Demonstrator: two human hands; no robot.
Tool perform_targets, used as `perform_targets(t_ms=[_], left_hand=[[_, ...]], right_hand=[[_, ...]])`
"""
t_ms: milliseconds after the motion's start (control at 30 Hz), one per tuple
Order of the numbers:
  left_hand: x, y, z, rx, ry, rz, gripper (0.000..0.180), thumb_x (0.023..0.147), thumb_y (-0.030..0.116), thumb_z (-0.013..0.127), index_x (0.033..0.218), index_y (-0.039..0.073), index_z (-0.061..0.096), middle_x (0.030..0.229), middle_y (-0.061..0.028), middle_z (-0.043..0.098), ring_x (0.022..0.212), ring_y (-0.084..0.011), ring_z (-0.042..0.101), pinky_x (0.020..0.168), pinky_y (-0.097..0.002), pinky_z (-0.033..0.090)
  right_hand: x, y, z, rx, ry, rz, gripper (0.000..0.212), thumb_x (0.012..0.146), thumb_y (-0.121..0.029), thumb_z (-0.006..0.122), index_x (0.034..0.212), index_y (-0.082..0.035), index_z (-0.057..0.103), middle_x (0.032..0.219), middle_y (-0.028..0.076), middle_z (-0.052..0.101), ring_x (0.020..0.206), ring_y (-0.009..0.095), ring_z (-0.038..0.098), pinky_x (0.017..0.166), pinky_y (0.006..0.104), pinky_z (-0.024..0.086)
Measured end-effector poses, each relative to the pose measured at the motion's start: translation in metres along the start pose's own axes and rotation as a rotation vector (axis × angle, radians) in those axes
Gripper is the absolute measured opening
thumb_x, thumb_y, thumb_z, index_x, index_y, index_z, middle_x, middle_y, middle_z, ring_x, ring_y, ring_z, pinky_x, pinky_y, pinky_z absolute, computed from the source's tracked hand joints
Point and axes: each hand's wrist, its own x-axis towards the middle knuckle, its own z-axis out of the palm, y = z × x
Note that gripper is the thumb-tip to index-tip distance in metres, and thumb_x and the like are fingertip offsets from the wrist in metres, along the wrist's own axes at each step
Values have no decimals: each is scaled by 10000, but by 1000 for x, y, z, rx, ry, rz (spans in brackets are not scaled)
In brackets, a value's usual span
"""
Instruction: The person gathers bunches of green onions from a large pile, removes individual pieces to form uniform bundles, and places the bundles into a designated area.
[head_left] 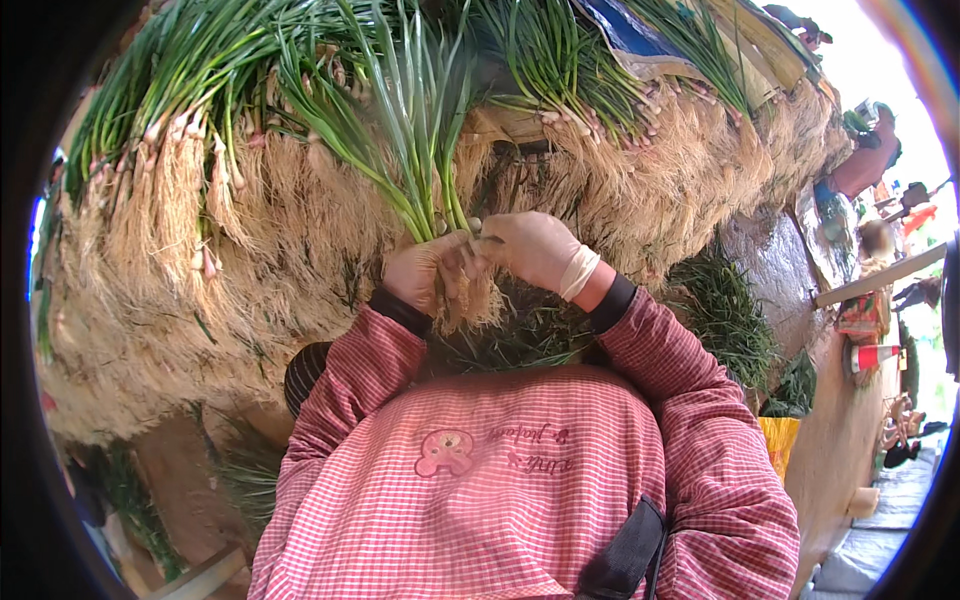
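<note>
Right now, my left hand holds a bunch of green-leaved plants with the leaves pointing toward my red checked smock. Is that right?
Not quite: in the head view, the leaves point away from your checked smock; the roots are the end nearer it. Your left hand does hold the bunch.

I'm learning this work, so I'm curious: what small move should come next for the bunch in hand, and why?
Probably a light tidy of the bulb ends with the right hand: it is right beside them, the left hand grips the bunch low down, and the pale roots hang in a loose tangle below.
</note>
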Motion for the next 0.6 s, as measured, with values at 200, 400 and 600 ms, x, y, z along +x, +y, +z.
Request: perform_targets(t_ms=[200,400,600], left_hand=[[-3,0,13,-52,96,67,117,917,115,660,846,26,684,647,-44,634,509,-136,592,433,-256,452],[-6,5,16,-99,66,30,107,913,102,663,845,22,680,691,-42,644,531,-137,584,472,-244,454],[5,-4,-5,48,186,60,77,906,82,660,873,14,676,706,-48,648,533,-133,570,503,-236,453]], right_hand=[[3,5,-12,-28,34,-186,191,868,-253,608,893,-64,622,828,132,653,788,345,654,696,428,520],[16,-10,-12,-513,151,-257,98,811,-195,621,816,-97,612,799,58,650,751,253,661,678,374,501],[23,-18,-3,-408,227,-154,81,816,-177,629,848,-102,634,798,61,661,754,264,664,666,378,497]])
